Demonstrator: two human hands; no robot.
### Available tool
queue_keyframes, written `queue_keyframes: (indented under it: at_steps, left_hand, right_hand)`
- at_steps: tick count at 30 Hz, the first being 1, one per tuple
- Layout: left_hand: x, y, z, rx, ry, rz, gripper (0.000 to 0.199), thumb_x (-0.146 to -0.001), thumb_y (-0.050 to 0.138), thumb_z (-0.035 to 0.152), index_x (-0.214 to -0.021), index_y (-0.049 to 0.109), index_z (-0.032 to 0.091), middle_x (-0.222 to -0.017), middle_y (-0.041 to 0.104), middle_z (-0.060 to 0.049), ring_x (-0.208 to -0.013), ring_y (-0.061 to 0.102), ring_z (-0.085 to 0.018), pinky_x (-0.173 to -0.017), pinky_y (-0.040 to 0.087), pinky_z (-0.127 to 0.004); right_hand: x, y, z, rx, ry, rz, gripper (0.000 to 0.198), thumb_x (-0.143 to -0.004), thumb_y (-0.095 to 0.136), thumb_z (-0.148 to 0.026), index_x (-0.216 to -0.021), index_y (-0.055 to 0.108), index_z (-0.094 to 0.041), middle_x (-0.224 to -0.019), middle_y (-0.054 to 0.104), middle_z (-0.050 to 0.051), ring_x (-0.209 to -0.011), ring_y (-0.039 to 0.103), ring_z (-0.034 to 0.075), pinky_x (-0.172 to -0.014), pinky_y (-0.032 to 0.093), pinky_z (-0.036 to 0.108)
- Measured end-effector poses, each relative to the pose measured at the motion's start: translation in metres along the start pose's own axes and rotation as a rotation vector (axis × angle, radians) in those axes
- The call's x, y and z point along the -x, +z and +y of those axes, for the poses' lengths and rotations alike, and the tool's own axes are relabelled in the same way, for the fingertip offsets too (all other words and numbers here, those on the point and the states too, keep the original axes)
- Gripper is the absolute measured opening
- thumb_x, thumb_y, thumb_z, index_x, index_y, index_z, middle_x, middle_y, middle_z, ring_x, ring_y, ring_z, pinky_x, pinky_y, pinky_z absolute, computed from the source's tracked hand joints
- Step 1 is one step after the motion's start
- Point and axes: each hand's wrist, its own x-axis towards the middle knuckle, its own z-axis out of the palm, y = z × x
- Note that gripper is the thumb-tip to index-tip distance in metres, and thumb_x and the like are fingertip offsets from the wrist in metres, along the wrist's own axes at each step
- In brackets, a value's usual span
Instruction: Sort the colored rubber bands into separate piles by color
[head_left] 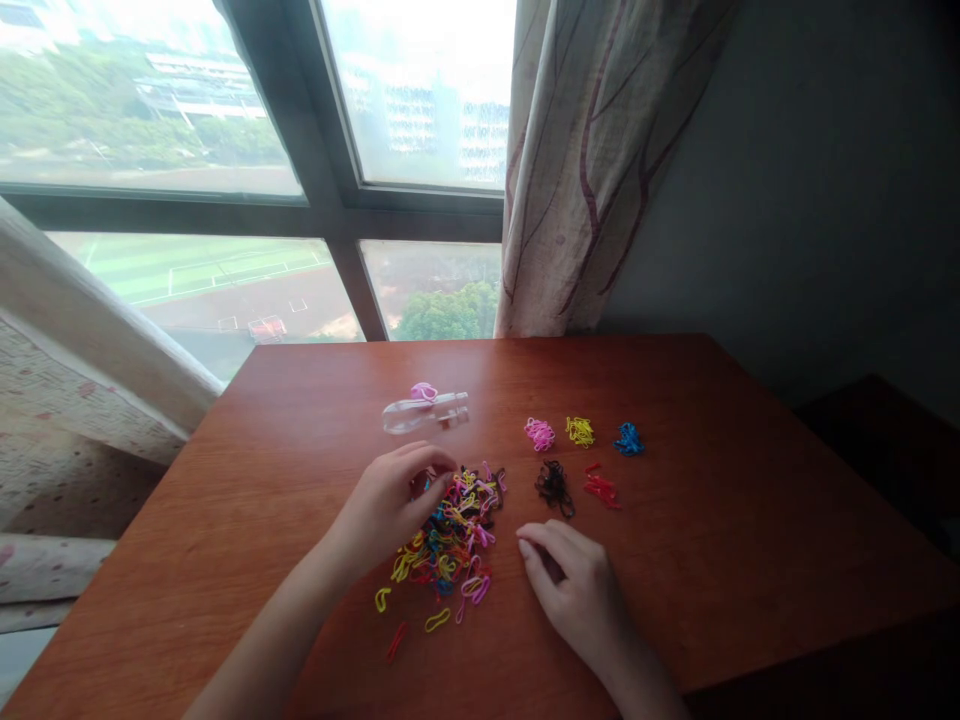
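Observation:
A mixed heap of small coloured rubber bands [448,548] lies in the middle of the table. Over its upper left edge is my left hand [397,497], fingers curled and thumb bent toward them at the bands; what is between the tips is hidden. To the right of the heap, my right hand [568,575] rests low over the wood with thumb and fingertips together, and I cannot make out anything in it. Beyond it sit sorted clusters: black bands [553,488], red bands [601,488], pink bands [539,434], yellow bands [580,431] and blue bands [628,439].
Behind the heap lies a clear plastic container [420,414] with a pink part [424,392]. A few stray bands, including a red band [396,641], lie near the front of the wooden table [727,540]. A window and curtains [577,170] border the far side.

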Motion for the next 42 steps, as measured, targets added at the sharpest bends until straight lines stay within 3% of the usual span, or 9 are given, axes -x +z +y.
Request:
queue_keyframes:
  at_steps: [9, 25, 42]
  left_hand:
    - [0.031, -0.006, -0.022, 0.088, -0.135, 0.066, 0.018, -0.091, 0.056, 0.031, -0.09, 0.068, 0.018, -0.075, 0.068, -0.001, -0.061, 0.056, -0.013, -0.055, 0.043, -0.021]
    - [0.033, -0.004, -0.026, 0.054, -0.125, 0.083, 0.017, -0.09, 0.056, 0.029, -0.09, 0.068, 0.018, -0.078, 0.07, -0.003, -0.064, 0.06, -0.015, -0.055, 0.045, -0.021]
    - [0.032, -0.004, -0.024, 0.063, -0.138, 0.085, 0.019, -0.09, 0.056, 0.031, -0.089, 0.07, 0.018, -0.078, 0.071, -0.003, -0.065, 0.061, -0.015, -0.058, 0.047, -0.022]
  right_hand:
    - [-0.008, 0.006, -0.007, 0.087, -0.007, -0.094, 0.015, -0.093, 0.054, -0.016, -0.09, 0.068, -0.022, -0.077, 0.067, 0.002, -0.071, 0.063, 0.017, -0.069, 0.045, 0.026]
    - [-0.017, 0.015, -0.016, 0.192, 0.015, -0.124, 0.009, -0.086, 0.064, -0.016, -0.084, 0.066, -0.024, -0.069, 0.063, -0.002, -0.066, 0.058, 0.016, -0.061, 0.035, 0.026]
    - [-0.014, 0.013, -0.013, 0.049, 0.034, -0.088, 0.015, -0.092, 0.059, -0.018, -0.079, 0.065, -0.022, -0.066, 0.06, -0.001, -0.063, 0.056, 0.015, -0.057, 0.037, 0.025]
